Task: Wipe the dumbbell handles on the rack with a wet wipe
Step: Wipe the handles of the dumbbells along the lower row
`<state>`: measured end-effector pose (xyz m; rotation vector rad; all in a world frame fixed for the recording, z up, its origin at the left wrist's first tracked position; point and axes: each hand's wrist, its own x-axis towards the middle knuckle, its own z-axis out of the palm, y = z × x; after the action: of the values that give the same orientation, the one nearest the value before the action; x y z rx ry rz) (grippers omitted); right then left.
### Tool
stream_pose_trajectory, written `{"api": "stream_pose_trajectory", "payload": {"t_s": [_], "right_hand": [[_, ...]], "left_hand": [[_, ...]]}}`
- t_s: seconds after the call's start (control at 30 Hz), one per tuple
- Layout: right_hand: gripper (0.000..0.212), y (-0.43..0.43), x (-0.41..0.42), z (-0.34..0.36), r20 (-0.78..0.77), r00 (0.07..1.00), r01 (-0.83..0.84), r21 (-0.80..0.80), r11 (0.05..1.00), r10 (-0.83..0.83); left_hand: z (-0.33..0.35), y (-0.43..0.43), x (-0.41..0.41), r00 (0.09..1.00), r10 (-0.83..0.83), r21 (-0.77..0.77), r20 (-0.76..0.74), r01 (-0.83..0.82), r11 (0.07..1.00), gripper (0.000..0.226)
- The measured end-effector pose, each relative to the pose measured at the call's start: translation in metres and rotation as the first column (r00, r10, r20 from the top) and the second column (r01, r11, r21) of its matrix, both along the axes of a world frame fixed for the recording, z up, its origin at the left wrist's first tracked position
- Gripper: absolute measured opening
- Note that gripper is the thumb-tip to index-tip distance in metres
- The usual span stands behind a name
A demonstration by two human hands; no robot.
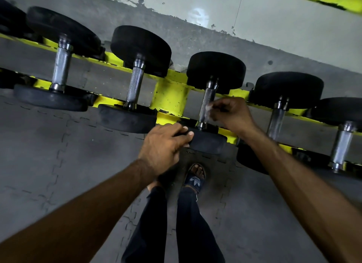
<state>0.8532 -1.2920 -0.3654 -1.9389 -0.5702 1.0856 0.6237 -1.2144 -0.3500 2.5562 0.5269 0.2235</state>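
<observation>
Starting at the right fingers [218,108], what is held?

A white wipe [209,107] is pinched in them. They are curled tight, though blur hides how many are closed on it. The wipe is pressed against the right side of a knurled handle [206,98].

And the left fingers [186,134]?

They are curled over the rim of the same dumbbell's near head [209,143], which appears to be steadied by the left hand [164,145].

How is the handle laid relative to the right hand [235,115]?

It is found just left of the fingers, touching the wipe. Its long axis runs from the near head up and away to the far head [215,70], tilted slightly right. The wipe sits on the lower half, so the upper stretch would probably be reached by a stroke along that axis, away from the body.

Which hand is nearer?

The right. The left is set lower, on the head and off the handle.

What lies beyond?

The dumbbell is seated on a yellow rack [172,94]. The next handle [276,119] is seen just right of the right wrist. Whether it has been wiped cannot be told.
</observation>
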Motion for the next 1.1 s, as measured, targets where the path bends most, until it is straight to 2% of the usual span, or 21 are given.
{"api": "stream_pose_trajectory", "payload": {"t_s": [0.07, 0.13, 0.27, 0.33, 0.5, 0.57, 0.63, 0.67, 0.73, 0.83, 0.93, 1.0, 1.1], "right_hand": [[0.006, 0.013, 0.002, 0.0, 0.031, 0.995, 0.097, 0.053, 0.994, -0.098], [0.011, 0.021, 0.003, 0.0, 0.025, 0.986, 0.167, 0.021, 0.986, -0.167], [0.01, 0.017, 0.001, 0.017, -0.228, 0.961, 0.112, -0.186, 0.976, -0.154], [0.013, 0.012, 0.002, 0.019, -0.271, 0.949, 0.102, -0.221, 0.97, -0.161], [0.015, 0.016, -0.006, 0.01, -0.016, 0.975, 0.219, -0.128, 0.967, -0.222], [0.012, 0.011, -0.011, 0.006, 0.222, 0.966, 0.147, -0.044, 0.988, -0.134], [0.014, 0.003, -0.012, -0.001, 0.453, 0.891, 0.004, 0.003, 1.0, -0.005], [0.018, -0.001, -0.012, -0.004, 0.518, 0.854, -0.058, 0.027, 0.998, 0.036], [0.024, -0.005, -0.013, -0.004, 0.564, 0.817, -0.176, 0.049, 0.983, 0.118], [0.022, -0.008, -0.014, -0.005, 0.594, 0.756, -0.325, -0.023, 0.946, 0.274], [0.019, 0.003, -0.008, -0.004, 0.634, 0.681, -0.378, -0.124, 0.917, 0.366], [0.018, 0.019, -0.001, 0.003, 0.641, 0.703, -0.312, -0.112, 0.943, 0.308], [0.014, 0.029, 0.004, 0.003, 0.631, 0.771, -0.1, -0.018, 0.995, 0.089]], "left_hand": [[-0.001, 0.0, 0.0, 1.0, 0.005, -0.008, -0.004, -0.005, 1.0, 0.022], [0.0, 0.001, 0.0, 1.0, 0.008, -0.013, -0.004, -0.008, 1.0, 0.022], [0.001, 0.001, 0.001, 1.0, 0.009, -0.018, -0.014, -0.009, 1.0, 0.023], [0.001, 0.0, 0.0, 1.0, 0.015, -0.018, -0.022, -0.015, 1.0, 0.025], [0.002, -0.001, 0.001, 1.0, 0.02, -0.023, -0.019, -0.021, 1.0, 0.023], [0.003, 0.0, 0.001, 1.0, 0.015, -0.024, -0.016, -0.015, 1.0, 0.022], [0.003, 0.0, 0.001, 1.0, 0.011, -0.024, -0.016, -0.012, 1.0, 0.024], [0.003, 0.0, 0.001, 1.0, 0.011, -0.025, -0.02, -0.011, 1.0, 0.026], [0.003, -0.001, 0.0, 0.999, 0.011, -0.02, -0.032, -0.011, 1.0, 0.029], [0.002, 0.0, 0.0, 0.999, 0.012, -0.022, -0.03, -0.012, 1.0, 0.028], [0.001, 0.001, 0.001, 1.0, 0.016, -0.048, -0.019, -0.017, 0.999, 0.024], [0.0, 0.0, 0.0, 1.0, 0.012, -0.047, -0.022, -0.014, 0.999, 0.025], [0.001, 0.0, 0.001, 1.0, 0.015, -0.039, -0.027, -0.016, 0.999, 0.027]]}}
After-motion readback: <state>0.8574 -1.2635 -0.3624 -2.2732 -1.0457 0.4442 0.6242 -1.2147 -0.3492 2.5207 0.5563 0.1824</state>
